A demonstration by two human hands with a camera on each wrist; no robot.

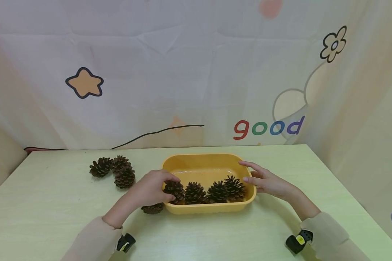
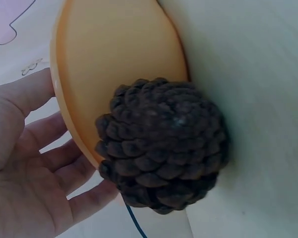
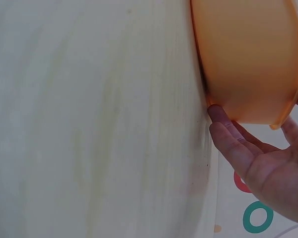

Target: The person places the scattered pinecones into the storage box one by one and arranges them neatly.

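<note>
A yellow plastic basin (image 1: 202, 208) stands on the table with several pine cones (image 1: 195, 193) lined up along its near side. My left hand (image 1: 153, 186) reaches over the basin's left rim, thumb and fingers around the leftmost pine cone (image 1: 176, 191) inside; in the left wrist view the rim hides the fingertips. Just outside, below that hand, another pine cone (image 2: 164, 144) lies against the basin's near left corner. At the opposite end my right hand (image 1: 269, 183) grips the basin, with some fingers over the rim and others against the outer wall (image 3: 248, 64).
Three more pine cones (image 1: 124, 177) lie clustered on the table (image 1: 52, 210), left of the basin and farther back. A printed cloth (image 1: 189, 90) hangs behind the table's back edge and along the sides.
</note>
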